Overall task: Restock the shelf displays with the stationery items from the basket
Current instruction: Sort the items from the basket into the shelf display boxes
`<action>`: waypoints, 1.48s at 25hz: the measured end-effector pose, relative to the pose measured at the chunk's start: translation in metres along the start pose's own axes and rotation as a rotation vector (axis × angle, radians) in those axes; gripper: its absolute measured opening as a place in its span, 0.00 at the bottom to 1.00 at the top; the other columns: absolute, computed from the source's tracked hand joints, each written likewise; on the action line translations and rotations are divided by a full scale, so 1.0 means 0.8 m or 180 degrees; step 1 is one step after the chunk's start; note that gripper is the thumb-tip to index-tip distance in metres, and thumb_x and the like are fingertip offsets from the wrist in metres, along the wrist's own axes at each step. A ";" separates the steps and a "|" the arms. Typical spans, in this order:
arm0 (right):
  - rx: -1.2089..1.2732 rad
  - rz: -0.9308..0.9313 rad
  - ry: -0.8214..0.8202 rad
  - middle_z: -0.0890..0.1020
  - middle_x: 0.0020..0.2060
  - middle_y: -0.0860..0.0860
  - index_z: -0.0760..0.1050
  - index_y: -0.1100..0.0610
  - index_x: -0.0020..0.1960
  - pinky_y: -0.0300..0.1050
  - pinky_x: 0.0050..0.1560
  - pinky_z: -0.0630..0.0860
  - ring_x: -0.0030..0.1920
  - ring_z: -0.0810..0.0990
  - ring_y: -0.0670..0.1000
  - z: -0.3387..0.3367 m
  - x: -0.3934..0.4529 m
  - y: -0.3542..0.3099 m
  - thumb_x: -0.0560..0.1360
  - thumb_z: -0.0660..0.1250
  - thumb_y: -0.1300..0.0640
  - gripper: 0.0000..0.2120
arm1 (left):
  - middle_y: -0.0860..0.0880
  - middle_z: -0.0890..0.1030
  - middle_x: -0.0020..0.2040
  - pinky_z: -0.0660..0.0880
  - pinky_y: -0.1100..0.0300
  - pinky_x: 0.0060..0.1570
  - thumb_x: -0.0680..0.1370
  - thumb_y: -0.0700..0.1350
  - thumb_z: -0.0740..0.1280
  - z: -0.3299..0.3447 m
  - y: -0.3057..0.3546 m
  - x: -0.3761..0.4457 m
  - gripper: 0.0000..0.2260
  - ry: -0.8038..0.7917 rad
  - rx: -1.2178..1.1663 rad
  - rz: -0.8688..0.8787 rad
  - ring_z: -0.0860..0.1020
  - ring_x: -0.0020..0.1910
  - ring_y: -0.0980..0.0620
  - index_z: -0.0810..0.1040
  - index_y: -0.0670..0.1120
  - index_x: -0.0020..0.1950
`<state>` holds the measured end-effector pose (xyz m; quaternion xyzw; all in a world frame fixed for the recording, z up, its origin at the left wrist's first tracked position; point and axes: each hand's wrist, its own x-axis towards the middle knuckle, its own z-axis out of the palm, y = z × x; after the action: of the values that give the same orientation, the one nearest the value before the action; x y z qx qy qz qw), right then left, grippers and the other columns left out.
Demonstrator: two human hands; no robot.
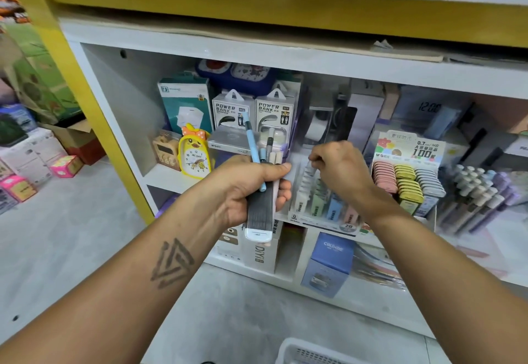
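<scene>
left hand [251, 189] wraps a bundle of pens [261, 163], light, stiff, slippery. right hand [340, 169] pinches a pale pen [310, 168] into the display tray [323, 209] on the shelf. best gripped mid-barrel.

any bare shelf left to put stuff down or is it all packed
Bare shelf shows left of the duck clock, by the cabinet's side wall. From the clock rightward, boxes and the pen display under the right hand crowd it; left hand is full.
</scene>
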<state>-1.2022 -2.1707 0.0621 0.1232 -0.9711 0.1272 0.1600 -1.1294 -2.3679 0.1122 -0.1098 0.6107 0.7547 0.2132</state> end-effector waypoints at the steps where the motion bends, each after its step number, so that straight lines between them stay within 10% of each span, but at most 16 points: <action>1: 0.0005 -0.0064 -0.0155 0.85 0.46 0.54 0.83 0.57 0.51 0.52 0.51 0.79 0.48 0.83 0.57 -0.003 0.004 0.000 0.77 0.67 0.65 0.08 | 0.41 0.81 0.32 0.78 0.60 0.27 0.76 0.38 0.72 0.001 0.000 -0.001 0.05 -0.0017 0.0002 -0.0012 0.79 0.27 0.48 0.80 0.38 0.42; 6: -0.0115 0.0035 -0.0735 0.81 0.60 0.52 0.81 0.54 0.62 0.51 0.60 0.77 0.58 0.79 0.53 -0.022 0.007 -0.012 0.78 0.66 0.64 0.15 | 0.40 0.82 0.34 0.80 0.59 0.29 0.76 0.38 0.72 0.011 0.000 -0.004 0.04 -0.0267 -0.0049 0.0015 0.81 0.29 0.48 0.80 0.37 0.44; 10: 0.2950 0.1030 -0.0390 0.86 0.42 0.50 0.85 0.53 0.47 0.43 0.40 0.74 0.37 0.80 0.46 -0.082 -0.038 -0.019 0.79 0.69 0.51 0.08 | 0.40 0.82 0.35 0.79 0.59 0.29 0.76 0.37 0.71 0.045 -0.001 -0.006 0.04 -0.0501 0.0053 0.0139 0.82 0.30 0.47 0.81 0.36 0.45; 13: 0.3384 0.1296 -0.0525 0.83 0.36 0.53 0.84 0.58 0.43 0.44 0.36 0.71 0.34 0.76 0.49 -0.121 -0.079 -0.007 0.73 0.74 0.45 0.15 | 0.39 0.80 0.33 0.79 0.60 0.28 0.76 0.36 0.71 0.085 -0.011 -0.006 0.03 -0.0673 0.0192 0.0200 0.81 0.29 0.47 0.80 0.35 0.46; 21: 0.4264 0.2105 0.0656 0.83 0.31 0.57 0.80 0.68 0.46 0.39 0.29 0.77 0.27 0.78 0.50 -0.185 -0.155 0.096 0.76 0.69 0.69 0.02 | 0.34 0.83 0.41 0.82 0.52 0.31 0.76 0.36 0.69 0.202 -0.048 -0.005 0.08 -0.1215 -0.0169 -0.0275 0.84 0.36 0.39 0.80 0.32 0.51; 27: 0.3062 0.1420 0.1833 0.83 0.34 0.58 0.79 0.65 0.50 0.42 0.38 0.80 0.31 0.80 0.51 -0.217 -0.183 0.158 0.77 0.70 0.67 0.03 | 0.34 0.83 0.38 0.80 0.57 0.28 0.77 0.33 0.67 0.232 -0.064 0.009 0.03 -0.1084 0.0064 -0.0380 0.83 0.32 0.42 0.78 0.34 0.45; 37: 0.0717 0.0517 0.0949 0.81 0.39 0.47 0.78 0.55 0.52 0.47 0.45 0.81 0.41 0.82 0.46 -0.167 -0.217 0.191 0.77 0.71 0.61 0.05 | 0.35 0.84 0.40 0.83 0.51 0.38 0.78 0.33 0.66 0.243 -0.070 0.021 0.03 -0.1317 0.0199 -0.0415 0.85 0.36 0.42 0.77 0.34 0.50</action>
<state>-1.0486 -1.9546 0.0931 0.0413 -0.9230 0.2643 0.2764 -1.1000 -2.1674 0.1005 0.0149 0.5686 0.7264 0.3857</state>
